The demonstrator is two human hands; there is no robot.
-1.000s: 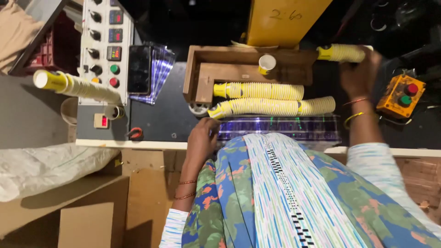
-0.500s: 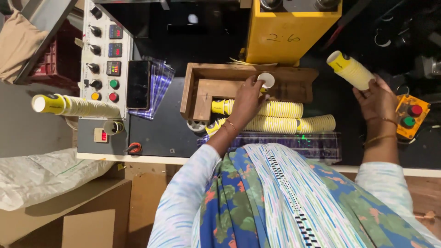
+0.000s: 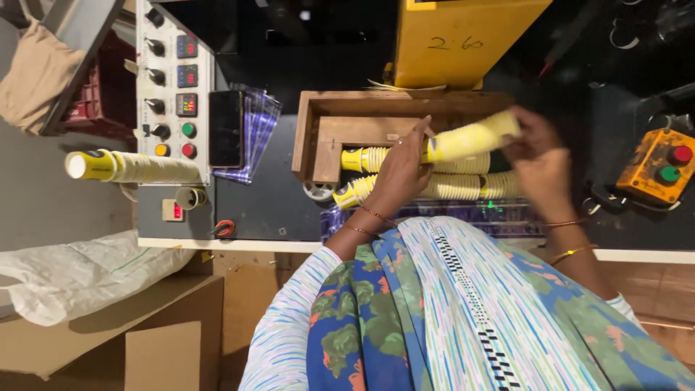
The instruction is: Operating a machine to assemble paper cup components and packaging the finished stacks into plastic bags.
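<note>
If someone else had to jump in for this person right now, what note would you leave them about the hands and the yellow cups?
Left hand: touching the near end of a short stack of yellow cups, over the wooden tray.
Right hand: grip on the far end of the same stack.
Done: two long cup rows lie in the tray; another stack lies by the control panel.
Left: the held stack is not yet set down.

My right hand (image 3: 539, 156) has swung the yellow cup stack (image 3: 470, 137) in from the bench's right side, and my left hand (image 3: 402, 170) now grips its near end, off the single cup.
</note>
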